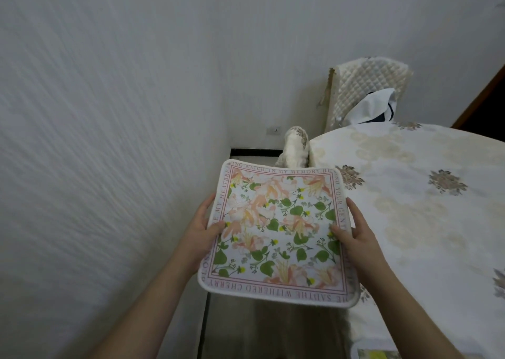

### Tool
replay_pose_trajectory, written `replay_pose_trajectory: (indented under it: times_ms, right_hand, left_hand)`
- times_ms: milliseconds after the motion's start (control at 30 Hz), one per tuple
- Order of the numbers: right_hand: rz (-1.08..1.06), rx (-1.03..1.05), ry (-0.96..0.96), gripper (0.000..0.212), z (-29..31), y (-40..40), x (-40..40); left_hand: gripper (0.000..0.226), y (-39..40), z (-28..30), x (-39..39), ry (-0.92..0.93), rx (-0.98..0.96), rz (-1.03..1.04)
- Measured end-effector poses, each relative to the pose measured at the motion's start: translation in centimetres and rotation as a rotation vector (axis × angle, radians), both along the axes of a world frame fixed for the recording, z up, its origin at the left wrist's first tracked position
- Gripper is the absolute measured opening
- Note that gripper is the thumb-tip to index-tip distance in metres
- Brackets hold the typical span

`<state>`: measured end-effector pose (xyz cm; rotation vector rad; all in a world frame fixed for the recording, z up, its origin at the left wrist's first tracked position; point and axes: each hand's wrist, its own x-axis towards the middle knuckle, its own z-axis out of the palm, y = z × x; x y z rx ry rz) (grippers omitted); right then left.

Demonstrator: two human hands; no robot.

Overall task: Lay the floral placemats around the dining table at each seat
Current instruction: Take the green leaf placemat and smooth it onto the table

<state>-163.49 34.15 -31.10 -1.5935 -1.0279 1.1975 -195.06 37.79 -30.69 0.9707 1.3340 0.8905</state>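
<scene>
While a white textured wall [109, 113] fills the left of the view, the round surface [426, 222] under a white cloth with beige and brown flower prints takes the right side. Behind it stands a chair with a quilted cream cover [369, 91], a white cloth draped against it. One floral placemat [278, 233] is held in the air just beside the surface's left edge, above the floor. Each side is pinched, by the left hand [203, 225] and the right hand [355, 233], thumbs on top. Another placemat's corner [377, 354] shows at the bottom edge.
</scene>
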Motion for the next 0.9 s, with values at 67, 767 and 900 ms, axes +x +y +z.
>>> replay_pose_trajectory:
  times_ms: [67, 767, 900]
  right_hand:
    - [0.003, -0.003, 0.010, 0.068, -0.1, 1.7, 0.5]
    - [-0.142, 0.030, -0.002, 0.070, 0.4, 15.2, -2.1]
    - [-0.175, 0.044, -0.017, 0.069, 0.6, 16.9, -2.0]
  left_hand:
    - [0.068, 1.5, 0.0, 0.2, 0.003, -0.003, 0.008]
    - [0.069, 18.8, -0.4, -1.5, -0.025, 0.027, -0.120]
    - [0.068, 21.7, -0.2, -1.2, -0.020, 0.013, -0.144]
